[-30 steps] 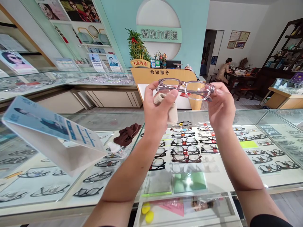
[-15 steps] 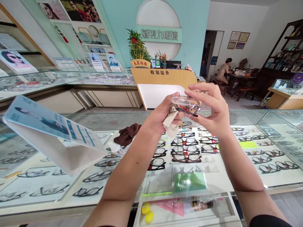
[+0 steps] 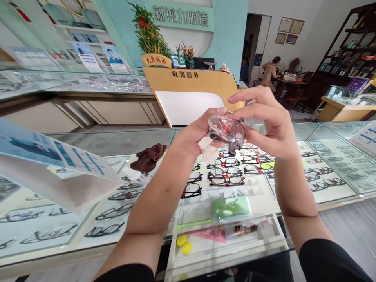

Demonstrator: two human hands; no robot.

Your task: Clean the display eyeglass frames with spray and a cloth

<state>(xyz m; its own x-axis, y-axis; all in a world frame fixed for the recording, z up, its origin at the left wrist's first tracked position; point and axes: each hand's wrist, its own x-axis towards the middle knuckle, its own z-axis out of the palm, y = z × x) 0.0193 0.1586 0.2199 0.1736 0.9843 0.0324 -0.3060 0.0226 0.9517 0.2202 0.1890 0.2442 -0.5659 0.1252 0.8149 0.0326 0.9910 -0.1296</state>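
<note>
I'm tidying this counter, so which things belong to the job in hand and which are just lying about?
In use:
- clear-framed eyeglasses
- cream cloth, in the left hand

Lying about:
- brown cloth
- small white bottle
- tent-shaped display card

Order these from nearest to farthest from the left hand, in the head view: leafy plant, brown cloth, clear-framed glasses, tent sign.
1. Clear-framed glasses, in the left hand.
2. Brown cloth, on the counter, to the left.
3. Tent sign, farther left.
4. Leafy plant, on the desk beyond.
</note>
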